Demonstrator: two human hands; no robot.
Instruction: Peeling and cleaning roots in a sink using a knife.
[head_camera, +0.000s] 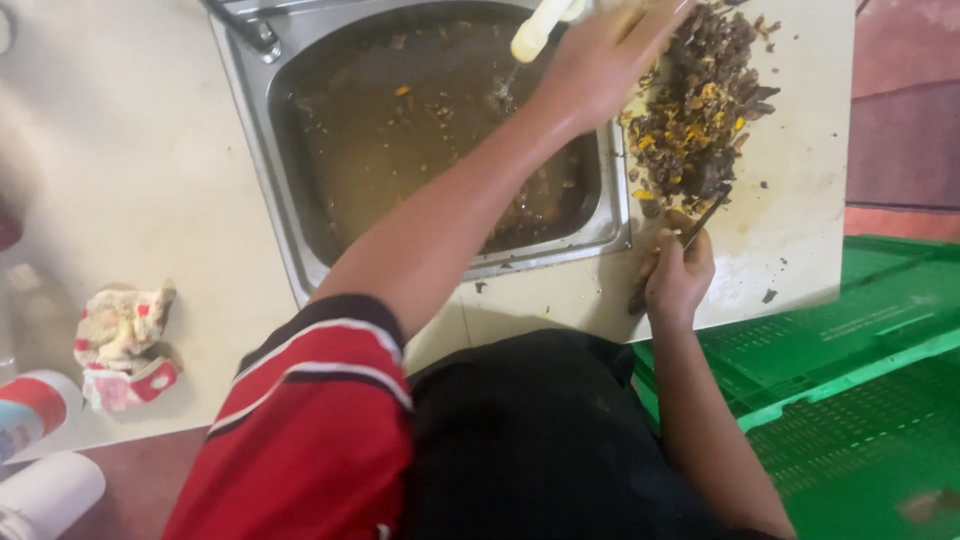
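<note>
Both hands are working at a cream counter (130, 150) with a steel sink (290, 230) sunk into it, murky water standing inside. Bridging the sink's right rim, a pale cutting board (800, 200) is carrying a heap of dark chopped scraps (695, 110) with yellow bits. Green crates (860, 400) are sitting past the counter's right edge. Left hand (600, 65) is pressing on the heap's far-left side, fingers spread, beside a cream-coloured handle (535, 30). Right hand (678, 275) is gripping a knife (703, 220) at the board's near edge, blade touching the heap. A crumpled cloth (120, 330) is lying near the counter's front-left corner.
</note>
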